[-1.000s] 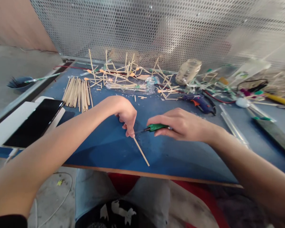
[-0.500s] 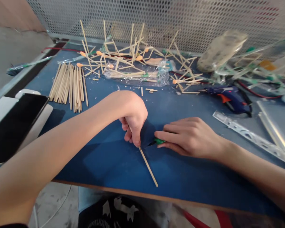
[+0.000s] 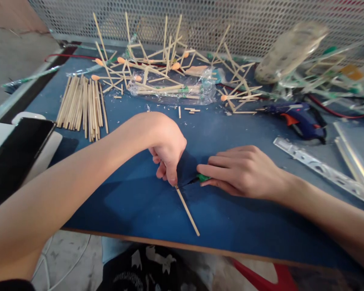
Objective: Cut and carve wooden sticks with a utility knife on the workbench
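My left hand [image 3: 166, 147] is closed, its fingertips pinning one end of a thin wooden stick [image 3: 187, 210] flat on the blue table [image 3: 133, 202]. The stick runs from the fingers toward the table's near edge. My right hand [image 3: 244, 171] is closed around a green-handled knife [image 3: 202, 178], mostly hidden under the fingers. The knife's dark tip touches the stick right beside my left fingertips.
A bundle of loose sticks [image 3: 80, 105] lies at the back left, with glued stick frames [image 3: 157, 68] and a plastic bag behind. A blue glue gun [image 3: 297, 117], a metal ruler [image 3: 318, 167] and a jar [image 3: 288, 48] sit to the right. A black phone [image 3: 15, 155] rests at the left edge.
The view has shifted closer and lower over the table. My right hand lowered the knife from above the table down to the stick. My left hand stays on the stick.
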Motion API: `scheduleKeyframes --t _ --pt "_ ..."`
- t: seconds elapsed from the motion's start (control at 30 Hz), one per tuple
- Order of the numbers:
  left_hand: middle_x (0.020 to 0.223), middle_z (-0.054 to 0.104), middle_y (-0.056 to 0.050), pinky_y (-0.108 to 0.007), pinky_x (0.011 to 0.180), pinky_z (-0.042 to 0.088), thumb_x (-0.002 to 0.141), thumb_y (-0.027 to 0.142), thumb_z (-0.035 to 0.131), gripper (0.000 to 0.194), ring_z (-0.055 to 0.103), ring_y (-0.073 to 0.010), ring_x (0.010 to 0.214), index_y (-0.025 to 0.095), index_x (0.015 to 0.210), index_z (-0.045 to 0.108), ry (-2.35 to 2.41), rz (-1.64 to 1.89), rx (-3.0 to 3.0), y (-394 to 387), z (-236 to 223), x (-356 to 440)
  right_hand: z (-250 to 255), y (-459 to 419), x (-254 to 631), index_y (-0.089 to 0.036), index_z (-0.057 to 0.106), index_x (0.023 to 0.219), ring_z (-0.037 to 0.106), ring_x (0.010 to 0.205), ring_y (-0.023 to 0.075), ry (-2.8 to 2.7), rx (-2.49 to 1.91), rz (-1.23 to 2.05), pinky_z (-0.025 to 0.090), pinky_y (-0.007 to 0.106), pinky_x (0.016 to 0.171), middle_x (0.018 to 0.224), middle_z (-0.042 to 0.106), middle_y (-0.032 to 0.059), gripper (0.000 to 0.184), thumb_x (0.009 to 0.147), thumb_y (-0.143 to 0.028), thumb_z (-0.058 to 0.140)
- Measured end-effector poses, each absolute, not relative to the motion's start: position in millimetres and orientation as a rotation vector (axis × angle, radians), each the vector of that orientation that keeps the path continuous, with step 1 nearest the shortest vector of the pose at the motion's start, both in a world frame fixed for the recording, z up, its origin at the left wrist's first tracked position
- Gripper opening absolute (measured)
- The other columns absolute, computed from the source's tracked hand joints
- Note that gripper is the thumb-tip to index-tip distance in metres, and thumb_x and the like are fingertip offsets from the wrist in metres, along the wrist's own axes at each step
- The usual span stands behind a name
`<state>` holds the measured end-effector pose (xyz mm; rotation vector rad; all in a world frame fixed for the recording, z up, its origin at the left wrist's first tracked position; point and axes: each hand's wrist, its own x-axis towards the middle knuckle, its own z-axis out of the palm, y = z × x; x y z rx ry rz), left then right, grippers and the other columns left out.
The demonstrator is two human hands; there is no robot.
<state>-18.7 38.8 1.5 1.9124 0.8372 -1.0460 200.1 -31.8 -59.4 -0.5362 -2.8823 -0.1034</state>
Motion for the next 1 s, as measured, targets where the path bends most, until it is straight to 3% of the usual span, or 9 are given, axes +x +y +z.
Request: scheduleKeyframes --t 0.37,0.6,0.83,1.0 --pt "0.075 0.074 -0.005 -0.031 0.086 0.043 0.060 0.054 0.079 0.028 0.062 -0.0261 0.091 0.028 0.069 0.080 0.885 -1.009 1.932 37.3 2.0 -18.4 -55.5 -28.2 199.3 -0.020 0.065 0.106 0.051 0.059 0.0123 -2.885 -0.464 -0.124 0.027 0.031 0.056 0.069 0.059 -0.0018 0.028 0.105 -0.039 0.044" --pt "0.082 0.077 -0.005 -0.036 0.088 0.040 0.071 0.060 0.075 0.035 0.060 -0.0235 0.084 0.026 0.071 0.081 0.808 -1.047 2.049 37.0 -2.4 -17.5 -50.3 -29.2 189.6 -0.023 0.066 0.102 0.048 0.059 0.0128 -2.903 -0.448 -0.230 0.024 0.032 0.056 0.067 0.055 -0.0028 0.030 0.105 -0.043 0.044" --pt "0.077 0.077 -0.005 -0.035 0.089 0.040 0.064 0.056 0.082 0.035 0.061 -0.0238 0.084 0.021 0.069 0.080 0.911 -0.996 2.038 33.8 -2.1 -16.7 -45.6 -31.1 188.1 -0.023 0.065 0.103 0.046 0.059 0.0121 -2.948 -0.482 -0.153 0.021 0.032 0.056 0.067 0.055 -0.0023 0.035 0.106 -0.045 0.038" --pt "0.086 0.079 -0.001 -0.030 0.080 0.041 0.075 0.060 0.073 0.035 0.062 -0.0217 0.082 0.027 0.071 0.081 0.820 -1.037 2.121 33.7 -2.8 -16.4 -44.7 -30.2 187.9 -0.023 0.066 0.104 0.048 0.060 0.0125 -2.984 -0.453 -0.157 0.023 0.032 0.057 0.069 0.057 -0.0019 0.036 0.107 -0.045 0.038"
